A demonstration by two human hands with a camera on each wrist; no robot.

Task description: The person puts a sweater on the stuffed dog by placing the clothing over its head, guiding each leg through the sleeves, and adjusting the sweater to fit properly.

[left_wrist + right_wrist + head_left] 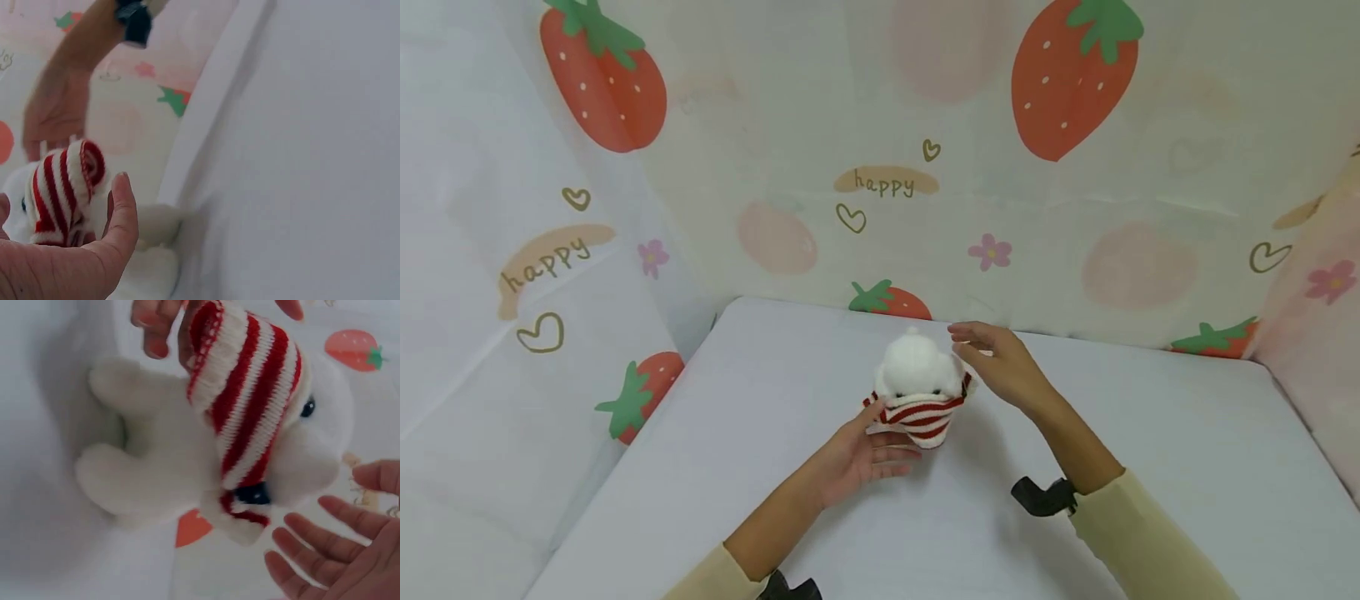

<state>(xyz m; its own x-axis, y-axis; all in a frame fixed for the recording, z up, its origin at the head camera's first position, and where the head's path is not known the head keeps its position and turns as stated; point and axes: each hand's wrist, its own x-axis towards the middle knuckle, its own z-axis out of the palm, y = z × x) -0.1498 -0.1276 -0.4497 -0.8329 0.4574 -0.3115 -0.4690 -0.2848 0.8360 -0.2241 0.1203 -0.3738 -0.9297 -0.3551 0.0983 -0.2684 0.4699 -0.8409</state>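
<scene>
With my left hand point(856, 457) I hold a white plush toy point(915, 362) from the side, thumb against its red-and-white striped knit point(927, 412), fingers stretched out lower down, probably to steady it upright, legs on the white table point(775, 375). My right hand point(1002, 363), gripping nothing, hangs just beside the toy's head, fingers parted and palm turned inward, as if ready to brace its other side.

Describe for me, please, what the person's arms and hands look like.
The left sleeve and right sleeve are pale beige, ending above the wrists. A black fitting shows by the right cuff, another by the left. The left hand and right hand are bare, without visible gloves.
</scene>
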